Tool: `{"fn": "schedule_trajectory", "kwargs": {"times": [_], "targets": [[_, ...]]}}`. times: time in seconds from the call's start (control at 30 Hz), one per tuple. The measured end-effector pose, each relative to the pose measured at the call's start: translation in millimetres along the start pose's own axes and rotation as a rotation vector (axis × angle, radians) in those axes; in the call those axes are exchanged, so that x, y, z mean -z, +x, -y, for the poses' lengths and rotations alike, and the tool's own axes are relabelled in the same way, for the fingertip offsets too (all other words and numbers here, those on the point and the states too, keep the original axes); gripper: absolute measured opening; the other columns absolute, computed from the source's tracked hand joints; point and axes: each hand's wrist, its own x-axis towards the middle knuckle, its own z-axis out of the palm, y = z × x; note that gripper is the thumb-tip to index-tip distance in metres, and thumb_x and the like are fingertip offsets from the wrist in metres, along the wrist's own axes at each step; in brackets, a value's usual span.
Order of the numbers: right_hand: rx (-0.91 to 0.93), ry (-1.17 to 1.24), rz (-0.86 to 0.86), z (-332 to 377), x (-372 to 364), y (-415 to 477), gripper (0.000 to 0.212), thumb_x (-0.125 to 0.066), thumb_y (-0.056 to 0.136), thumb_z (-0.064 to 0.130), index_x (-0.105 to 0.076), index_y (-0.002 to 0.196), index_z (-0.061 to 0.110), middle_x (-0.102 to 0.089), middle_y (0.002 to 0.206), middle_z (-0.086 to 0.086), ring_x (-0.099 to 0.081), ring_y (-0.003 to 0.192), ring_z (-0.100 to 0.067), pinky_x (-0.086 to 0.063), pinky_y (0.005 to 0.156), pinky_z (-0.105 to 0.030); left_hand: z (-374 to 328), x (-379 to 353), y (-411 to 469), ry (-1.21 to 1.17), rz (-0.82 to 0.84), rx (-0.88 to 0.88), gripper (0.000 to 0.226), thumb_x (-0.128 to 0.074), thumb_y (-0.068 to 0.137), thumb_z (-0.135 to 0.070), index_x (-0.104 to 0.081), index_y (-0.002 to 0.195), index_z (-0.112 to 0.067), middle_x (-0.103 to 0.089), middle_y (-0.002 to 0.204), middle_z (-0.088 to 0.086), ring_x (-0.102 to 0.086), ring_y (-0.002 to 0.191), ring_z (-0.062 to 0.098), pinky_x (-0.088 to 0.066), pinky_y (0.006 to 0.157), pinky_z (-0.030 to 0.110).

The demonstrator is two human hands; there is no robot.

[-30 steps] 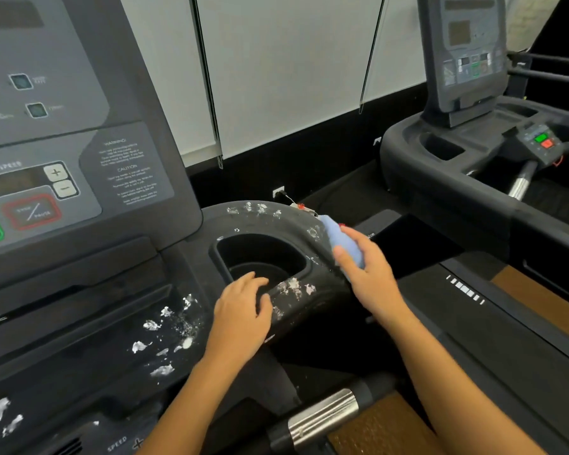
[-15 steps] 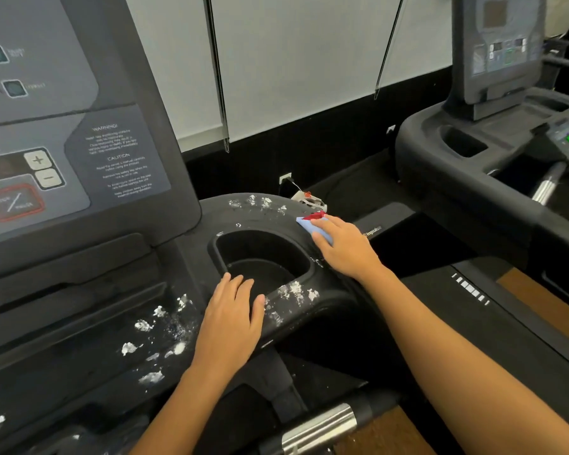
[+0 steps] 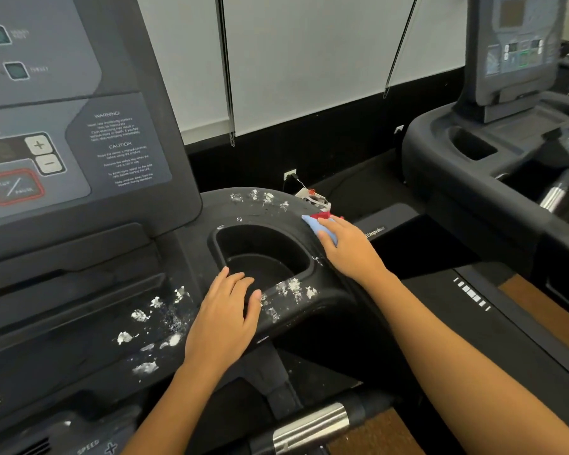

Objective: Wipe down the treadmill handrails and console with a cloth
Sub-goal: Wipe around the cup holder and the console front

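Firstly, at the upper left of the frame you face the grey console, where SPEED sits above plus and minus keys, a red-outlined STOP/PAUSE button lies below them, and a label carries the headings WARNING and CAUTION over print too fine to read. Below it the black tray is dotted with white flecks. At centre your left hand rests flat and relaxed, holding nothing, its fingers on the near rim of the cup holder. Well apart from it, just right of centre, your right hand grips the bunched blue cloth and presses it onto the holder's far right rim, with something red just beyond it. Right of that hand, white lettering appears to read Impulse. White blinds hang over a black wall base, a second treadmill fills the right side, and brown floor shows between the machines.
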Motion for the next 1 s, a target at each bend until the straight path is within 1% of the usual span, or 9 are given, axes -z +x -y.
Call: {"fn": "schedule_trajectory", "kwargs": {"times": [0.13,0.2,0.33,0.47,0.6,0.7,0.87,0.93,1.0], "targets": [[0.006,-0.16,0.063,0,-10,1,0.035,-0.044,0.098,0.026,-0.053,0.131,0.018,-0.048,0.138,-0.006,-0.041,0.128,-0.027,-0.032,0.105,-0.037,0,1,-1,0.014,-0.001,-0.006,0.069,-0.015,0.085,-0.054,-0.055,0.125,-0.014,-0.052,0.133,-0.001,-0.025,0.139,0.016,-0.019,0.107,0.025],[0.023,-0.281,0.043,1,-18,-14,0.033,-0.045,0.097,0.027,-0.057,0.127,0.019,-0.048,0.139,-0.007,-0.04,0.13,-0.032,-0.036,0.101,-0.049,0,1,0,0.013,0.003,-0.005,0.07,-0.014,0.085,-0.054,-0.055,0.125,-0.014,-0.052,0.133,-0.001,-0.024,0.139,0.016,-0.02,0.108,0.025],[-0.017,-0.309,-0.022,6,-20,-46,0.036,-0.043,0.092,0.028,-0.064,0.117,0.012,-0.057,0.129,-0.011,-0.05,0.121,-0.038,-0.044,0.091,-0.056,1,1,-2,0.021,0.009,-0.006,0.062,-0.02,0.089,-0.051,-0.055,0.125,-0.015,-0.051,0.133,-0.002,-0.022,0.139,0.014,-0.02,0.108,0.025],[-0.028,-0.297,-0.022,4,-17,-70,0.04,-0.037,0.093,0.029,-0.062,0.12,0.012,-0.055,0.132,-0.008,-0.044,0.128,-0.035,-0.036,0.098,-0.058,-1,1,-2,0.015,0.025,0.012,0.043,-0.033,0.097,-0.04,-0.053,0.127,-0.015,-0.049,0.136,-0.003,-0.017,0.141,0.012,-0.021,0.11,0.027],[-0.045,-0.275,0.013,9,-20,-59,0.041,-0.034,0.098,0.028,-0.054,0.13,0.012,-0.044,0.143,-0.008,-0.031,0.137,-0.034,-0.022,0.108,-0.057,-1,0,-2,0.03,0.017,-0.001,0.058,-0.023,0.092,-0.049,-0.055,0.126,-0.014,-0.052,0.133,-0.002,-0.02,0.14,0.016,-0.02,0.11,0.026],[-0.045,-0.272,-0.003,13,-24,-51,0.046,-0.028,0.097,0.031,-0.056,0.128,0.011,-0.047,0.14,-0.009,-0.036,0.134,-0.035,-0.025,0.106,-0.058,-2,-1,-2,0.047,0.025,0.01,0.049,-0.03,0.096,-0.043,-0.054,0.127,-0.013,-0.051,0.135,0.0,-0.02,0.141,0.017,-0.02,0.111,0.029],[-0.019,-0.277,0.021,10,-23,-74,0.041,-0.03,0.099,0.03,-0.049,0.134,0.019,-0.045,0.143,-0.001,-0.031,0.138,-0.027,-0.016,0.113,-0.051,-3,-1,-3,0.051,0.017,0.0,0.069,-0.014,0.086,-0.053,-0.055,0.125,-0.013,-0.053,0.132,0.001,-0.023,0.14,0.019,-0.02,0.11,0.029],[-0.025,-0.256,0.029,10,-22,-78,0.04,-0.032,0.1,0.03,-0.049,0.135,0.019,-0.044,0.144,0.0,-0.028,0.139,-0.026,-0.012,0.114,-0.05,-4,-1,-3,0.047,0.007,0.0,0.067,-0.016,0.088,-0.051,-0.056,0.124,-0.012,-0.054,0.13,0.001,-0.024,0.139,0.02,-0.021,0.11,0.03],[-0.027,-0.254,0.024,12,-22,-72,0.044,-0.029,0.098,0.031,-0.051,0.133,0.017,-0.045,0.143,-0.002,-0.029,0.139,-0.027,-0.014,0.113,-0.052,-5,-1,-4,0.04,0.011,0.009,0.058,-0.023,0.091,-0.047,-0.056,0.124,-0.012,-0.054,0.131,0.001,-0.023,0.14,0.02,-0.022,0.11,0.031]]}}
